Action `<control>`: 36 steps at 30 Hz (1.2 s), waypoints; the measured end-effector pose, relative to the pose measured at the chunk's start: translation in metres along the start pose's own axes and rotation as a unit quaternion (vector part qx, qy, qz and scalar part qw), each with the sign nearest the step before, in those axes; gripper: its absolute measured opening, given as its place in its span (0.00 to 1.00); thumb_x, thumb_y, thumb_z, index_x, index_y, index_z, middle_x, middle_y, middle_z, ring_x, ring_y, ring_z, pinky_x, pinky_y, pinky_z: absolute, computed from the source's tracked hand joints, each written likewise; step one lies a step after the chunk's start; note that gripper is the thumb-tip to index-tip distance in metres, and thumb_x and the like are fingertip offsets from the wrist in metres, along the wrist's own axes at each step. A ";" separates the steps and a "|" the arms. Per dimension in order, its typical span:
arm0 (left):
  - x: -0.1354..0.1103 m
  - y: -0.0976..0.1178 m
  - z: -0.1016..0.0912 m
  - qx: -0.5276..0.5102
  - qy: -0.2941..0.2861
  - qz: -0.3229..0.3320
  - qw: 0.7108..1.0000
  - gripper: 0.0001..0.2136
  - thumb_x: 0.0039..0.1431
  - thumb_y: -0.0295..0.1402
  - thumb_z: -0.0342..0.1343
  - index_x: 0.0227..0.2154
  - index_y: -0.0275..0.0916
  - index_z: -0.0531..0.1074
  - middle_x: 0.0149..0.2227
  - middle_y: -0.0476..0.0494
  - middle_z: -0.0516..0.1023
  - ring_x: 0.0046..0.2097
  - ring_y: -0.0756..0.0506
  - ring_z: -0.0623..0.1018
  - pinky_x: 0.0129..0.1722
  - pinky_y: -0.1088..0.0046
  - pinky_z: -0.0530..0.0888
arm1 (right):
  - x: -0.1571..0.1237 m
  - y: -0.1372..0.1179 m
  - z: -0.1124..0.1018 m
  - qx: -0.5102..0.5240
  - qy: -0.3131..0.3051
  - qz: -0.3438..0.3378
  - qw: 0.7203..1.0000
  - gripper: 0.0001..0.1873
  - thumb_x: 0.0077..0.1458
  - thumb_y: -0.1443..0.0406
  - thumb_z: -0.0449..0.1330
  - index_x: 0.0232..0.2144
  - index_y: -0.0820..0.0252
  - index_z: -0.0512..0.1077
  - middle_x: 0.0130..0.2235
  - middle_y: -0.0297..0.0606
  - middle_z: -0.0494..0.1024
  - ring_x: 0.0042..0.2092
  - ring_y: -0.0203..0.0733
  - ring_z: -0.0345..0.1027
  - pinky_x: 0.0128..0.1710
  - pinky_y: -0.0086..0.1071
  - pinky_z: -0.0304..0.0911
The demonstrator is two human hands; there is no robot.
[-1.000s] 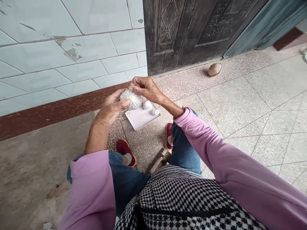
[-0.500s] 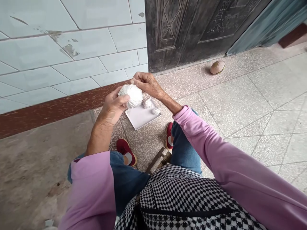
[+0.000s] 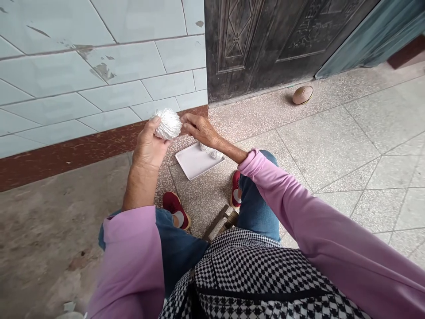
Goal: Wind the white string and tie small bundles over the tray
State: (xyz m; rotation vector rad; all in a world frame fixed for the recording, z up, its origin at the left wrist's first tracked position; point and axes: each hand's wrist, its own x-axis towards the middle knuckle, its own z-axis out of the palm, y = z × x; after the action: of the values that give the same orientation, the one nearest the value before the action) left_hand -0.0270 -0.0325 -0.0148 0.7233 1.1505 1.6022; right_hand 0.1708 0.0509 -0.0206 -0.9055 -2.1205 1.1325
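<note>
A large ball of white yarn [image 3: 168,124] is held up in front of the tiled wall. My left hand [image 3: 148,144] grips it from the left and below, with the thumb over its near side. Just right of the ball is my right hand [image 3: 201,130], fingers bent and thumb pressed in a pinch on a strand of yarn that barely shows. Below the hands, a white tray [image 3: 194,165] lies on the floor. On it sits a small yarn ball [image 3: 217,155], with another yarn ball [image 3: 204,147] partly hidden behind my right hand.
A tiled wall [image 3: 122,66] with a brown skirting and a dark carved door [image 3: 245,53] stand ahead. A rounded pinkish object [image 3: 302,95] lies on the floor near the door. My red shoes [image 3: 174,206] flank a low wooden piece [image 3: 217,221] between my legs.
My left hand has turned the yarn ball and moved it slightly left. My right hand has come down from above the ball to its right side, now covering part of one ball on the tray.
</note>
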 end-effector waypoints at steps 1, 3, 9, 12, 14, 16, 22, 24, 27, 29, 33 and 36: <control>0.002 -0.002 -0.002 -0.005 0.024 0.000 1.000 0.33 0.46 0.58 0.91 0.47 0.48 0.83 0.62 0.32 0.91 0.74 0.22 0.84 0.57 0.51 0.92 | -0.001 0.000 0.003 -0.018 -0.016 0.000 1.000 0.09 0.87 0.69 0.58 0.46 0.55 0.73 0.39 0.35 0.78 0.44 0.47 0.74 0.53 0.37 0.69; 0.006 -0.005 -0.006 -0.016 0.048 0.008 0.999 0.33 0.45 0.58 0.91 0.46 0.49 0.83 0.62 0.34 0.91 0.75 0.22 0.84 0.56 0.53 0.91 | -0.003 -0.001 0.010 -0.047 -0.056 -0.008 0.997 0.14 0.87 0.70 0.58 0.42 0.54 0.70 0.38 0.35 0.77 0.44 0.47 0.72 0.53 0.37 0.67; 0.009 -0.010 -0.007 -0.031 0.065 0.034 0.997 0.29 0.50 0.55 0.86 0.48 0.48 0.82 0.63 0.36 0.92 0.75 0.27 0.82 0.61 0.53 0.90 | -0.013 -0.012 0.025 -0.062 -0.122 -0.053 0.989 0.23 0.88 0.72 0.60 0.36 0.51 0.62 0.37 0.34 0.72 0.43 0.46 0.68 0.51 0.37 0.62; 0.007 -0.009 -0.005 -0.046 0.074 0.033 0.996 0.28 0.46 0.52 0.88 0.46 0.49 0.83 0.63 0.38 0.92 0.73 0.28 0.83 0.61 0.53 0.89 | -0.017 -0.017 0.020 -0.051 -0.127 -0.073 0.988 0.22 0.89 0.72 0.59 0.37 0.52 0.63 0.36 0.33 0.71 0.42 0.45 0.67 0.49 0.37 0.61; 0.008 -0.010 -0.006 -0.033 0.064 0.044 0.996 0.28 0.45 0.51 0.89 0.44 0.49 0.83 0.59 0.39 0.92 0.70 0.28 0.85 0.59 0.54 0.89 | -0.020 -0.021 0.016 -0.046 -0.140 -0.082 0.986 0.22 0.89 0.71 0.60 0.36 0.52 0.64 0.35 0.33 0.70 0.41 0.44 0.66 0.48 0.37 0.60; 0.012 -0.013 -0.009 -0.010 0.065 0.056 0.996 0.30 0.44 0.49 0.90 0.45 0.47 0.82 0.54 0.40 0.91 0.63 0.31 0.86 0.56 0.55 0.87 | -0.023 -0.026 0.012 -0.038 -0.162 -0.092 0.982 0.22 0.89 0.72 0.61 0.36 0.53 0.65 0.35 0.33 0.72 0.41 0.43 0.66 0.48 0.36 0.60; 0.026 -0.025 -0.028 0.097 0.076 0.057 0.991 0.39 0.48 0.47 0.94 0.52 0.43 0.74 0.49 0.51 0.87 0.56 0.41 0.85 0.55 0.61 0.79 | -0.023 -0.041 -0.005 0.011 -0.134 -0.087 0.987 0.21 0.92 0.65 0.63 0.38 0.56 0.72 0.34 0.30 0.70 0.40 0.41 0.64 0.45 0.37 0.60; 0.025 -0.026 -0.030 0.117 0.056 0.041 0.991 0.36 0.52 0.48 0.93 0.52 0.44 0.75 0.49 0.51 0.88 0.58 0.39 0.87 0.54 0.62 0.79 | -0.019 -0.041 -0.014 0.040 -0.089 -0.083 0.992 0.22 0.93 0.59 0.64 0.39 0.56 0.74 0.34 0.30 0.71 0.39 0.40 0.63 0.45 0.36 0.62; 0.017 -0.023 -0.025 0.131 0.010 0.013 0.991 0.34 0.50 0.48 0.93 0.52 0.44 0.81 0.50 0.46 0.91 0.52 0.39 0.89 0.45 0.66 0.80 | -0.014 -0.036 -0.026 0.078 -0.037 -0.063 0.994 0.27 0.94 0.48 0.64 0.40 0.55 0.73 0.34 0.31 0.73 0.37 0.40 0.63 0.43 0.36 0.64; 0.010 -0.019 -0.018 0.127 -0.026 -0.003 0.992 0.33 0.48 0.48 0.94 0.51 0.43 0.85 0.50 0.41 0.92 0.47 0.39 0.89 0.40 0.67 0.81 | -0.012 -0.033 -0.033 0.090 -0.010 -0.058 0.994 0.29 0.92 0.43 0.65 0.39 0.53 0.71 0.33 0.32 0.72 0.37 0.42 0.64 0.42 0.37 0.64; 0.002 -0.014 -0.008 0.110 -0.102 -0.047 0.988 0.31 0.50 0.50 0.93 0.51 0.42 0.88 0.49 0.36 0.91 0.47 0.37 0.90 0.40 0.65 0.86 | -0.011 -0.031 -0.038 0.083 0.020 -0.049 0.995 0.31 0.86 0.40 0.67 0.35 0.51 0.70 0.31 0.32 0.69 0.38 0.44 0.64 0.41 0.39 0.63; -0.001 -0.013 -0.007 0.103 -0.144 -0.070 0.982 0.33 0.52 0.53 0.93 0.53 0.42 0.88 0.50 0.35 0.92 0.48 0.34 0.91 0.43 0.61 0.89 | -0.010 -0.031 -0.035 0.067 0.024 -0.042 0.997 0.34 0.86 0.38 0.60 0.30 0.48 0.67 0.28 0.32 0.66 0.42 0.43 0.66 0.42 0.41 0.58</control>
State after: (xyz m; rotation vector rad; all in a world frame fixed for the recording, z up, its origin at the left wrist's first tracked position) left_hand -0.0279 -0.0346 -0.0292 0.9533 1.1359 1.2256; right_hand 0.1936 0.0473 0.0215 -0.7664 -1.9984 1.1834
